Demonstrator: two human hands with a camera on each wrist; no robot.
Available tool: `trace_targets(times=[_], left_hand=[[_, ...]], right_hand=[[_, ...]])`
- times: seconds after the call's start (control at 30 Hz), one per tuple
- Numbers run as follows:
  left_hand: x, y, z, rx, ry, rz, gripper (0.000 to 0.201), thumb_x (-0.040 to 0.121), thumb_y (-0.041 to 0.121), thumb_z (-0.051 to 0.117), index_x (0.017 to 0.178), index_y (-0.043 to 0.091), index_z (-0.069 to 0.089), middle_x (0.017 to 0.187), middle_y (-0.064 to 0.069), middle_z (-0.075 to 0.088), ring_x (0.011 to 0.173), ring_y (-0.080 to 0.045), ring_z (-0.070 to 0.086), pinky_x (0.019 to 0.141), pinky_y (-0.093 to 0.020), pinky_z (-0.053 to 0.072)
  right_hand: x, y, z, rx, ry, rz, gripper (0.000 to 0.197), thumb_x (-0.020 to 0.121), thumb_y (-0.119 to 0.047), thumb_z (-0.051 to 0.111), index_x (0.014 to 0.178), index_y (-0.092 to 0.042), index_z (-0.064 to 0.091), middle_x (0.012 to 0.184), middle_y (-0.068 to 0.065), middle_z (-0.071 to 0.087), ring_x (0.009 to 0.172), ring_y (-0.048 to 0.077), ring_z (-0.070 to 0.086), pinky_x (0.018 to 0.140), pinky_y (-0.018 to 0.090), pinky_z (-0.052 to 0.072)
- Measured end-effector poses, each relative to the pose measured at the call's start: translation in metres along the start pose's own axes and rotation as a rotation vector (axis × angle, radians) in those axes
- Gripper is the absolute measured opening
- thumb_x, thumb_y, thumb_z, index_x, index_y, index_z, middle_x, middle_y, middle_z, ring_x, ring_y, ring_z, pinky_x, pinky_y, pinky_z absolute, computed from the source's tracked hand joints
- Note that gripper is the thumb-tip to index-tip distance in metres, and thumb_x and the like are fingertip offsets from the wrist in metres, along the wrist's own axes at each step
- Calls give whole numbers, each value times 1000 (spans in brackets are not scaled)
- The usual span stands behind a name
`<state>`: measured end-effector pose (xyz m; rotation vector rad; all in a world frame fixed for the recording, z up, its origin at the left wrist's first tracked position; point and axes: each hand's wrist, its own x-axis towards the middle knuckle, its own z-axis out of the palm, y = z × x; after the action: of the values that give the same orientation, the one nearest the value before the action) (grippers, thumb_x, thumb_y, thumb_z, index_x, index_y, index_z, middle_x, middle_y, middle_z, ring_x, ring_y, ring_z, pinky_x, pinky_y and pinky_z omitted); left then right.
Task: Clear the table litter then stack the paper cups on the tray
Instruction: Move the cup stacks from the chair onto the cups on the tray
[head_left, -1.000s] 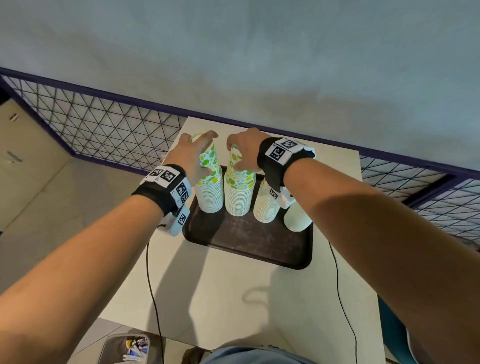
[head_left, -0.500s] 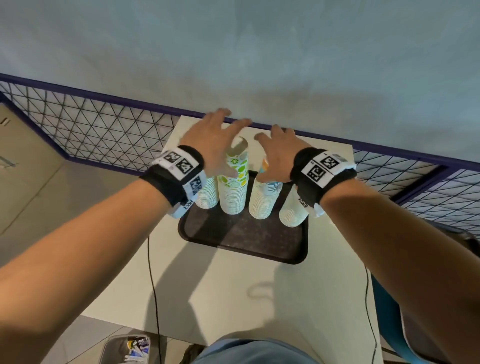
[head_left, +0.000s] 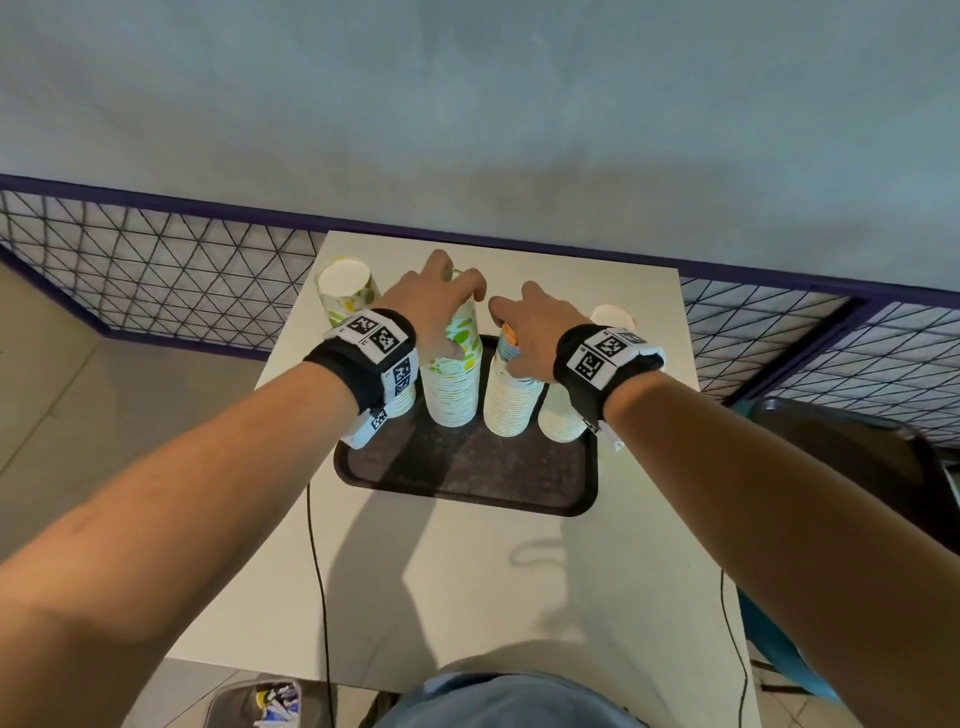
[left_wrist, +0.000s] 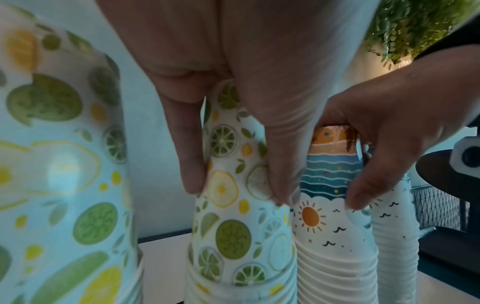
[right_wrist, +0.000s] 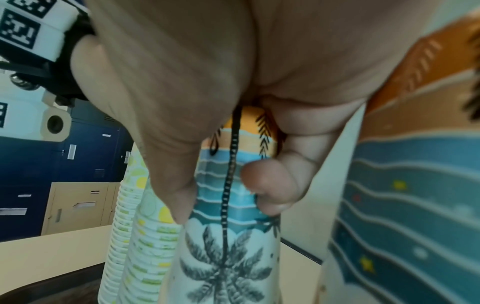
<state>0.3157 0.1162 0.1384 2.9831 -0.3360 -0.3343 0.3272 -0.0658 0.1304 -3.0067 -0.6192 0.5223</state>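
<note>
While four stacks stand upside down on the dark tray (head_left: 467, 483), the left hand (head_left: 434, 306) clasps the citrus-print cup stack (head_left: 452, 384), and the right hand (head_left: 530, 332) pinches the neighbouring beach-print cup stack (head_left: 511, 405).

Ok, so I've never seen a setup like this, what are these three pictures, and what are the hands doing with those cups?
No machine here: a person wears three cameras. The head view looks down at a table with a dark tray carrying four stacks of upturned paper cups. The other two views come from cameras strapped to each wrist. The left hand grips the top of the citrus-print stack; the right hand grips the top of the beach-print stack. A cable trails over the table.
</note>
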Motion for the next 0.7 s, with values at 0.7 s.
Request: trace_targets(times=[0.7], left_hand=[[-33,-28,-31,20,206,-75,115,65,73,82,159,42,23,169,-11,26,153,-44,24,122,-62,31]], right_hand=[[-53,44,-43,34,263,120,82,81,-64,66,148,-28,34,139,13,41,127,37,41,96,52,49]])
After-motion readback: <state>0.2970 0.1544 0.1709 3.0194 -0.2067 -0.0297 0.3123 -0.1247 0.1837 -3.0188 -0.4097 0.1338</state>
